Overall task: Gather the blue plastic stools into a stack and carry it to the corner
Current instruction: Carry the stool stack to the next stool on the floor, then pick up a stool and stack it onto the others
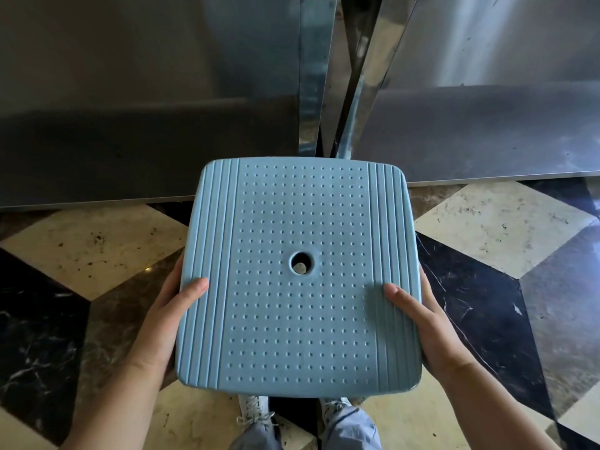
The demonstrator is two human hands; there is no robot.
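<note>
The square seat of a blue plastic stool [300,319] fills the middle of the head view, seen from straight above, with dimples, ribbed sides and a round centre hole. My left hand [172,306] grips its left edge, thumb on top. My right hand [422,319] grips the right edge the same way. Legs and any stools stacked beneath are hidden under the seat. The seat's far edge sits close to where two metal wall panels meet.
Two shiny steel panels [146,108] [487,108] form a corner [328,92] straight ahead. The floor is cream, brown and black marble tiles [97,248]. My feet in pale sneakers [256,414] stand just below the stool.
</note>
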